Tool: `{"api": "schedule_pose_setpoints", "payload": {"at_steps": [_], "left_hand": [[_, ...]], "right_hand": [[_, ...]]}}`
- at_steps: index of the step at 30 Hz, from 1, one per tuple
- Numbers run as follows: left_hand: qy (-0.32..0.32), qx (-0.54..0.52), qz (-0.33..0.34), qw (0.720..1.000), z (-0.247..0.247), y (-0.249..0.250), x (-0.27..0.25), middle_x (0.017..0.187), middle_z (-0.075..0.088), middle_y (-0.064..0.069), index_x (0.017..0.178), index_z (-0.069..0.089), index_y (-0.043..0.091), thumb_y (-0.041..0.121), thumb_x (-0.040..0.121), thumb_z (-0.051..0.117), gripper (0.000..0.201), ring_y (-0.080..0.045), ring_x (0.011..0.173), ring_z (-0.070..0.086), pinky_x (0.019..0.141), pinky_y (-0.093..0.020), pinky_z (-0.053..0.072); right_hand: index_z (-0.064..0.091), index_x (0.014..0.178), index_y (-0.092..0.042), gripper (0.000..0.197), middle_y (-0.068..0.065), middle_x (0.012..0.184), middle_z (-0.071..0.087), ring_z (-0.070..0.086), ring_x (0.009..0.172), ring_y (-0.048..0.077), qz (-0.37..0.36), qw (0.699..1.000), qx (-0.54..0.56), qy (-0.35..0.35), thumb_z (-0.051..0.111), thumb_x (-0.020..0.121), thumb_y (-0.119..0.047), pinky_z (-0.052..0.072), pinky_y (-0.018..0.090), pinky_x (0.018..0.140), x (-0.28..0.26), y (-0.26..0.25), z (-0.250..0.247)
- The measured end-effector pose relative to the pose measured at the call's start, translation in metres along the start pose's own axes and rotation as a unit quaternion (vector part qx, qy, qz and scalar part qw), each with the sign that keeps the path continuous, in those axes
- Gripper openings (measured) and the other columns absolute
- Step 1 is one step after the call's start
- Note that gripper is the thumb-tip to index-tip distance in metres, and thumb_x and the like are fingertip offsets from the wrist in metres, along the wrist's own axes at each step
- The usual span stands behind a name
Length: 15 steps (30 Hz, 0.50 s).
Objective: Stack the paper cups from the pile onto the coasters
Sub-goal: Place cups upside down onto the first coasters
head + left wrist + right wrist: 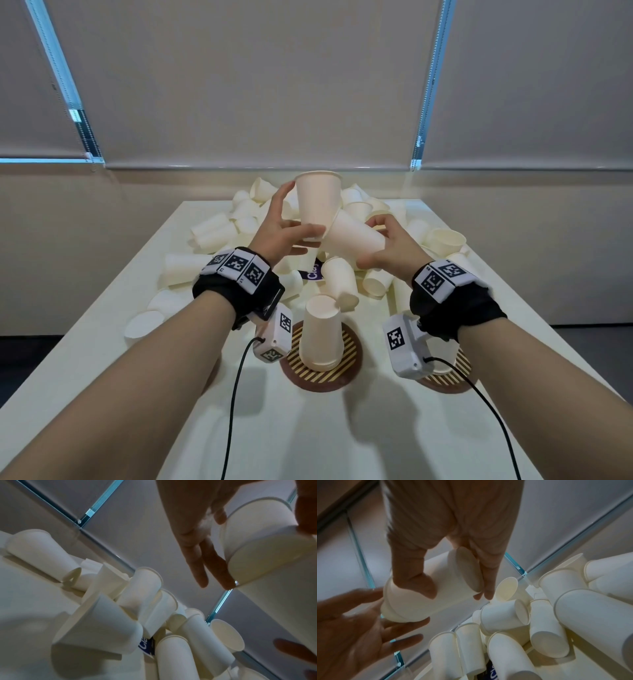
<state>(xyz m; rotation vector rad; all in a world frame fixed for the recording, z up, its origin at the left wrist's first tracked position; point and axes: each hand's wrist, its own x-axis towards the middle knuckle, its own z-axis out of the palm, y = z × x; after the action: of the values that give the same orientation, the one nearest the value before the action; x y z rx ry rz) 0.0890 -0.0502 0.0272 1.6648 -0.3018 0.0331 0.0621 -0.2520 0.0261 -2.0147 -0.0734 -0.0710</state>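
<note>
My left hand [301, 212] grips a white paper cup [318, 195] upright near its base, thumb across the front and a finger up its side. My right hand [368, 243] grips a second, tilted cup [349, 233] by its base end, and its mouth end meets the first cup's base. Both cups hang above the pile of loose cups [233, 226]. In the right wrist view the tilted cup [440, 592] shows its round base between my fingers. A striped brown coaster [352, 363] near me carries an upside-down cup stack [322, 332]. A second coaster [455, 380] lies mostly hidden behind my right wrist camera.
One loose cup [339, 281] leans against the top of the stack. A purple label [313, 274] lies among the cups. The pale table [102, 325] ends at a wall with window blinds behind the pile. Cables run from both wrist cameras across the near table.
</note>
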Motion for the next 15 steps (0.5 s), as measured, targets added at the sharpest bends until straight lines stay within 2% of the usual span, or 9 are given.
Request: {"api": "schedule_pose_setpoints", "payload": {"at_steps": [4, 7, 9, 11, 12, 14, 15], "left_hand": [[-0.007, 0.035, 0.010, 0.999, 0.002, 0.005, -0.005, 0.131, 0.055, -0.008, 0.137, 0.020, 0.051, 0.042, 0.052, 0.078, 0.103, -0.016, 0.108, 0.060, 0.091, -0.041, 0.049], [-0.007, 0.031, 0.028, 0.999, 0.002, 0.010, -0.009, 0.130, 0.054, -0.006, 0.142, 0.012, 0.050, 0.038, 0.058, 0.079, 0.108, -0.016, 0.118, 0.054, 0.091, -0.040, 0.050], [0.008, 0.012, 0.044, 0.999, 0.002, 0.015, -0.010, 0.123, 0.056, -0.006, 0.142, 0.013, 0.050, 0.032, 0.065, 0.079, 0.103, -0.016, 0.115, 0.056, 0.087, -0.039, 0.053], [0.024, -0.001, 0.048, 0.999, 0.004, 0.019, -0.010, 0.113, 0.061, -0.006, 0.138, 0.027, 0.046, 0.028, 0.073, 0.078, 0.085, -0.018, 0.104, 0.063, 0.082, -0.037, 0.055], [0.040, -0.004, 0.044, 0.998, 0.005, 0.020, -0.009, 0.106, 0.064, -0.005, 0.133, 0.037, 0.039, 0.027, 0.078, 0.075, 0.068, -0.019, 0.096, 0.065, 0.080, -0.035, 0.055], [0.079, 0.004, 0.029, 0.996, 0.005, 0.022, -0.010, 0.094, 0.065, -0.002, 0.111, 0.050, 0.024, 0.032, 0.089, 0.063, 0.027, -0.021, 0.089, 0.064, 0.077, -0.034, 0.052], [0.091, 0.015, 0.017, 0.996, 0.004, 0.022, -0.012, 0.093, 0.064, -0.001, 0.098, 0.052, 0.021, 0.035, 0.092, 0.057, 0.016, -0.022, 0.091, 0.064, 0.077, -0.035, 0.051]], "right_hand": [[0.041, 0.110, -0.024, 0.063, 0.009, 0.113, 0.049, 0.055, 0.091, 0.023, -0.007, 0.999, 0.035, -0.007, 0.074, 0.063, 0.003, 0.048, 0.026, 0.067, -0.005, 0.001, -0.004], [0.041, 0.111, -0.023, 0.067, 0.008, 0.109, 0.049, 0.055, 0.089, 0.021, -0.005, 0.998, 0.053, -0.014, 0.074, 0.056, -0.006, 0.049, 0.028, 0.071, -0.013, 0.002, -0.003], [0.041, 0.112, -0.023, 0.068, 0.008, 0.107, 0.049, 0.055, 0.091, 0.023, -0.001, 0.998, 0.060, -0.014, 0.069, 0.050, -0.013, 0.050, 0.028, 0.071, -0.016, 0.002, -0.001], [0.041, 0.112, -0.022, 0.069, 0.009, 0.106, 0.051, 0.055, 0.089, 0.023, -0.002, 0.998, 0.066, -0.017, 0.069, 0.050, -0.013, 0.048, 0.027, 0.069, -0.018, 0.003, 0.000], [0.042, 0.112, -0.023, 0.069, 0.008, 0.106, 0.052, 0.056, 0.089, 0.023, -0.005, 0.998, 0.062, -0.017, 0.073, 0.051, -0.012, 0.047, 0.027, 0.069, -0.018, 0.003, 0.000], [0.046, 0.111, -0.024, 0.066, 0.006, 0.106, 0.054, 0.056, 0.089, 0.022, -0.014, 0.999, 0.042, -0.004, 0.083, 0.057, -0.008, 0.049, 0.028, 0.072, -0.020, 0.005, -0.001], [0.049, 0.110, -0.024, 0.062, 0.003, 0.104, 0.055, 0.057, 0.089, 0.020, -0.019, 0.999, 0.034, 0.011, 0.084, 0.061, -0.008, 0.050, 0.029, 0.075, -0.022, 0.006, -0.002]]}}
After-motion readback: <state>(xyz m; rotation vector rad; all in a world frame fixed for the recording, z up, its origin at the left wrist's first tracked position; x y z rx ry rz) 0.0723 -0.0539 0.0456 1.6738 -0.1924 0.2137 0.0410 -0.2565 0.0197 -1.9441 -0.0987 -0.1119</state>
